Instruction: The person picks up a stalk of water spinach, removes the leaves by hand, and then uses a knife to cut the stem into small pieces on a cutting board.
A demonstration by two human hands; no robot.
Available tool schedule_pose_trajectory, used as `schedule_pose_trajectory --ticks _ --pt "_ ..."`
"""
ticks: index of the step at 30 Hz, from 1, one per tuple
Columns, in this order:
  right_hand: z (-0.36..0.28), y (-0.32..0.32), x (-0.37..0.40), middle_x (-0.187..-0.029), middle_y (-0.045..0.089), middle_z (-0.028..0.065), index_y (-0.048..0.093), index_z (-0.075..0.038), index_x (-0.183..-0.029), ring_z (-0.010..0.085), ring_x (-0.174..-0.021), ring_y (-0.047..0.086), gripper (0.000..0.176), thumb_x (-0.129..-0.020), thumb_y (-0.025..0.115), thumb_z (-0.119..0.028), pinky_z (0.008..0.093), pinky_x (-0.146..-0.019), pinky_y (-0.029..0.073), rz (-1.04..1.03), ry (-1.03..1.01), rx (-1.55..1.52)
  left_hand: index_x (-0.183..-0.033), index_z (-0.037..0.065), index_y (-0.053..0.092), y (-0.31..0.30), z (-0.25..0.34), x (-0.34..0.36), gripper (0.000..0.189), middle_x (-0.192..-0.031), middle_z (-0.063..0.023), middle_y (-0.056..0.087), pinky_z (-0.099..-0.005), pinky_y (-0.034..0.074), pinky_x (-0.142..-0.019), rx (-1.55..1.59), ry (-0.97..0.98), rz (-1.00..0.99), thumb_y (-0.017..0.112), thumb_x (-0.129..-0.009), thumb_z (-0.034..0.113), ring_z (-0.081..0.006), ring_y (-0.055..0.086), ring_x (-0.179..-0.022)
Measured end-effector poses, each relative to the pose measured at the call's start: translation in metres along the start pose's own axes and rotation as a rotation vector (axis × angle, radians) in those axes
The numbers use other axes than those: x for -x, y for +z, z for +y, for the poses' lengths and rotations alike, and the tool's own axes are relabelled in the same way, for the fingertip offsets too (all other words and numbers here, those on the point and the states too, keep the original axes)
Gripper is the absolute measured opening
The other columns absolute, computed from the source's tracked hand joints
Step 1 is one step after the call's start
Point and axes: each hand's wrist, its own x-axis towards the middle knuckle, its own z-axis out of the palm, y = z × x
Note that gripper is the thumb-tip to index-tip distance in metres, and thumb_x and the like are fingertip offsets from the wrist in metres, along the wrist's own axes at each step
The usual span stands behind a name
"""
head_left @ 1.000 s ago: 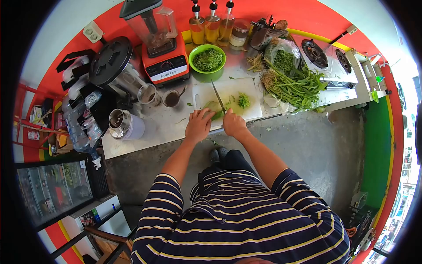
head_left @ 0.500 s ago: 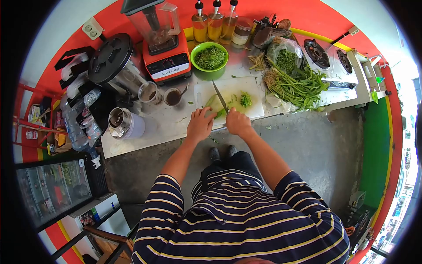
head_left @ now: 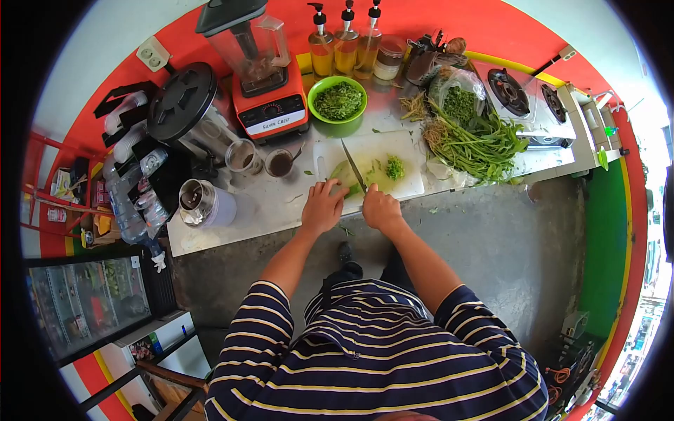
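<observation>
My right hand (head_left: 381,208) is wrapped round the handle of a knife (head_left: 353,165), whose blade points away from me over a white cutting board (head_left: 411,144). At the board's near left edge, my left hand (head_left: 324,205) has its bent fingers on long green leaves (head_left: 344,173), just left of the blade. Its fingertips partly hide the leaves. A small pile of chopped greens (head_left: 395,167) lies on the board to the right of the knife.
Behind the board stand a green bowl of chopped greens (head_left: 340,100) and a red blender (head_left: 270,112). Leafy bunches (head_left: 484,149) lie at the right, near a gas stove (head_left: 523,98). Two cups, one with dark contents (head_left: 279,163), and a metal-topped container (head_left: 207,203) are at the left.
The whole view has shifted slightly, with the counter lower in the frame. Both hands keep nearly the same places at the board, and the knife remains in my right hand.
</observation>
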Motion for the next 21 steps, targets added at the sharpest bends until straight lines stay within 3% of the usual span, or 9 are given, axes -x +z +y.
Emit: schedule_pose_trajectory --ticks 6,12,14,21 --pt "-0.006 0.006 0.022 -0.095 0.072 0.0234 0.050 0.002 -0.111 0.0383 -0.092 0.072 0.024 -0.094 0.052 -0.015 0.0449 -0.080 0.058 -0.048 -0.011 0.060 -0.116 0.020 0.068 -0.002 0.002 -0.001 0.029 -0.129 -0.0064 0.051 -0.0457 0.038 -0.099 -0.025 -0.019 -0.010 0.061 -0.088 0.016 -0.0312 0.045 -0.120" --pt "-0.004 0.029 0.004 -0.093 0.072 0.0227 0.048 0.003 -0.111 0.0364 -0.090 0.073 0.025 -0.094 0.052 -0.015 0.0423 -0.074 0.060 0.031 -0.001 0.000 -0.114 0.021 0.070 -0.001 0.003 -0.004 0.030 -0.131 -0.0088 0.050 -0.0483 0.035 -0.102 -0.031 -0.020 0.042 0.063 -0.085 0.015 -0.0349 0.042 -0.125" --pt "0.006 0.028 -0.016 -0.089 0.070 0.0268 0.044 0.002 -0.113 0.0435 -0.088 0.071 0.030 -0.099 0.051 -0.024 0.0503 -0.078 0.057 0.058 -0.085 -0.035 -0.113 0.021 0.070 -0.002 0.005 -0.004 0.030 -0.131 -0.0090 0.049 -0.0485 0.035 -0.103 -0.033 -0.021 0.055 0.063 -0.085 0.015 -0.0351 0.041 -0.127" --pt "0.028 0.016 0.004 -0.095 0.071 0.0272 0.046 0.000 -0.111 0.0445 -0.091 0.070 0.029 -0.099 0.050 -0.026 0.0509 -0.081 0.057 0.016 0.003 -0.113 -0.116 0.022 0.069 0.000 0.001 -0.004 0.029 -0.134 -0.0127 0.047 -0.0491 0.034 -0.104 -0.052 -0.010 0.099 0.063 -0.088 0.018 -0.0351 0.041 -0.129"
